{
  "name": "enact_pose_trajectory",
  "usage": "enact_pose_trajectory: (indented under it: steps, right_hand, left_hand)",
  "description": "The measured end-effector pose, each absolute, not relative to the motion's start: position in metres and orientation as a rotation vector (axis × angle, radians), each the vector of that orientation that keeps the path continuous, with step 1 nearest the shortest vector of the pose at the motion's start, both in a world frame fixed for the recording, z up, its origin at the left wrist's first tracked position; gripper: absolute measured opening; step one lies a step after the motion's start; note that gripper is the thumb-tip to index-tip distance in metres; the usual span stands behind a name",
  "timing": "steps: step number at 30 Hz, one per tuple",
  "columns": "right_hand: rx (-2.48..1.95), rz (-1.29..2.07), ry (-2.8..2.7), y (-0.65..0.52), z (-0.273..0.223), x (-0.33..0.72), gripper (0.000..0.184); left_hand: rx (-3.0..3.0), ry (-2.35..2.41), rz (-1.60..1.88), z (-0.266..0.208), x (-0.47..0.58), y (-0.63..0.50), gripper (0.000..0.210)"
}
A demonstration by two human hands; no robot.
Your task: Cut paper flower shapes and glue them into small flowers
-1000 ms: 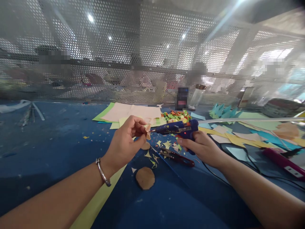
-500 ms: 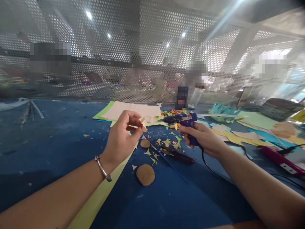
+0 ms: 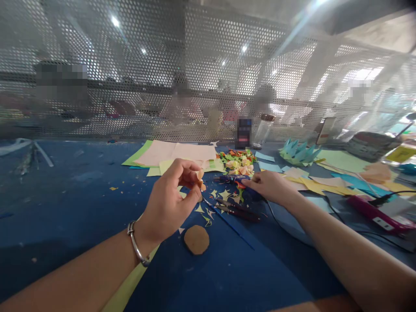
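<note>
My left hand (image 3: pixel 172 203) is closed in a pinch on a small curled peach paper piece (image 3: pixel 199 175), held above the table. My right hand (image 3: pixel 271 187) is wrapped round a blue hot glue gun (image 3: pixel 231 178), low over the table with its nozzle pointing left; its handle is mostly hidden by the hand. Between and below the hands lie dark-handled scissors (image 3: pixel 243 212), a thin blue brush-like stick (image 3: pixel 231 226) and star-shaped paper offcuts (image 3: pixel 225 195). A brown cardboard disc (image 3: pixel 196 240) lies nearer to me.
Behind the hands are paper sheets (image 3: pixel 162 151) and a heap of coloured paper pieces (image 3: pixel 240 162). A teal paper flower (image 3: pixel 299 152), a glass jar (image 3: pixel 264 130) and a magenta power strip (image 3: pixel 377 214) with cables stand to the right. A perforated metal screen (image 3: pixel 214 56) rises behind.
My right hand has lowered the glue gun towards the table, away from the paper piece. My left hand still pinches that piece, now turned slightly and a little lower in view.
</note>
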State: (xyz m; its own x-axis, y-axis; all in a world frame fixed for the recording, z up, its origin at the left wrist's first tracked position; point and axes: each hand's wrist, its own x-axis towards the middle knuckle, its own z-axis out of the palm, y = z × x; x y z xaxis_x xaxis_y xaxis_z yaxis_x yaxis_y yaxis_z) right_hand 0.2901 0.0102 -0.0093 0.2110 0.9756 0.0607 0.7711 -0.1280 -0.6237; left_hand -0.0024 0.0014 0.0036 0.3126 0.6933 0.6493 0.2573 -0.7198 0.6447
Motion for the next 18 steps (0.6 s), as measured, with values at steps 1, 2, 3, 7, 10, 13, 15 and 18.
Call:
enact_pose_trajectory:
  steps: [1,2,3,7,10,13,15,18]
  right_hand:
    - [-1.955,0.269,-1.654,0.006,-0.006,0.286,0.041]
    - [-1.916,0.071,-1.693,0.000,-0.004,0.281,0.035]
    - [-1.812,-0.012,-1.743,-0.006,-0.001,0.274,0.030]
    - [-1.294,-0.018,-1.956,-0.034,0.001,0.241,0.023]
    - [-1.155,-0.020,-2.102,-0.046,-0.002,0.225,0.028]
    - [-1.085,-0.013,-2.162,-0.047,-0.004,0.221,0.033]
    - [-1.067,-0.023,-2.177,-0.045,-0.004,0.221,0.034]
    - [-1.060,-0.022,-2.190,-0.044,-0.004,0.221,0.034]
  left_hand:
    - [2.183,0.841,1.384,0.003,-0.002,0.000,0.035]
    - [2.206,0.847,1.378,0.002,-0.001,-0.001,0.037]
    - [2.228,0.855,1.366,0.001,-0.001,-0.002,0.039]
    - [2.279,0.887,1.298,-0.001,0.002,-0.006,0.043]
    - [2.300,0.909,1.270,-0.003,0.005,-0.008,0.045]
    - [2.311,0.899,1.252,-0.003,0.008,-0.009,0.047]
    - [2.322,0.893,1.238,-0.004,0.010,-0.011,0.048]
    - [2.347,0.901,1.214,-0.005,0.013,-0.013,0.048]
